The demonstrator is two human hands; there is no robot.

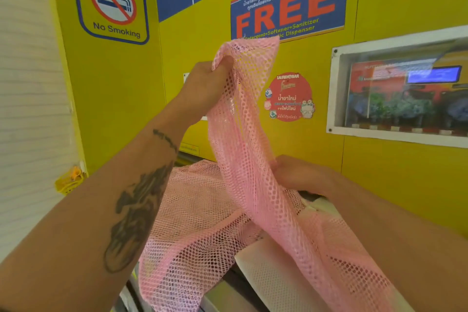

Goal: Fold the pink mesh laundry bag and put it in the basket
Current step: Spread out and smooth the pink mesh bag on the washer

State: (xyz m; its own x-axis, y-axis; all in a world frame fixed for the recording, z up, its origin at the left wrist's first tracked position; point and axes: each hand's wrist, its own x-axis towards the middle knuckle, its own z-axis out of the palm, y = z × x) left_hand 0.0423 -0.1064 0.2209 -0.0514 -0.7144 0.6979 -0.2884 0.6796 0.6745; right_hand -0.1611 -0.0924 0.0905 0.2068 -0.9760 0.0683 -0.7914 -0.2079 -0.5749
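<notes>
Two hands, the left hand and right hand, hold one pink mesh laundry bag. On the yellow wall behind the bag hang three signs. One glazed window sits right of the bag.

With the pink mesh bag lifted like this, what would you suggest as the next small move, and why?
Probably bring the left hand down toward the right hand, laying the raised corner over the lower part. The pink mesh laundry bag hangs stretched between both grips, the rest still spread loosely below, so no fold looks finished yet.
</notes>
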